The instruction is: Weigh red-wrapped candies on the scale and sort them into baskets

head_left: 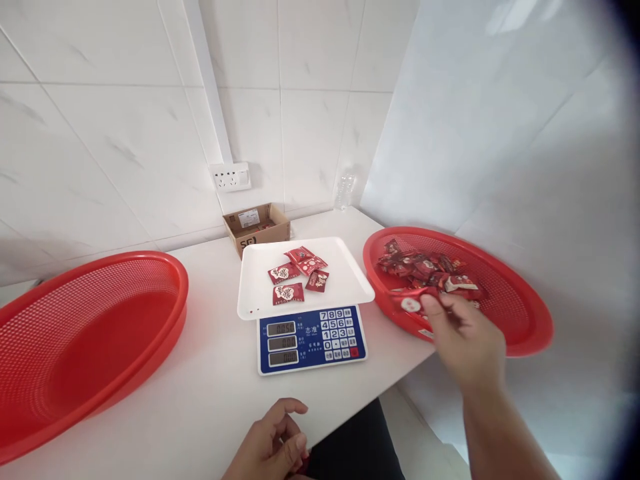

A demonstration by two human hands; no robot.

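1. I'd call this a small weighing workroom.
2. I see a digital scale (313,340) on a white bench (215,400), loose candy packets (289,294), red plastic baskets (100,333).
3. Behind stands a tiled wall (320,147).

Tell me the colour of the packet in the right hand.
The packet is red with a whitish patch, slightly blurred; the head view shows it best.

Gap between scale (313,339) and left basket (105,347); carton (270,235) blocks rear.

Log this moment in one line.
Right hand: pinching red packet at near rim of right basket | Left hand: curled near table edge, contents unclear | Scale tray: red packets on it
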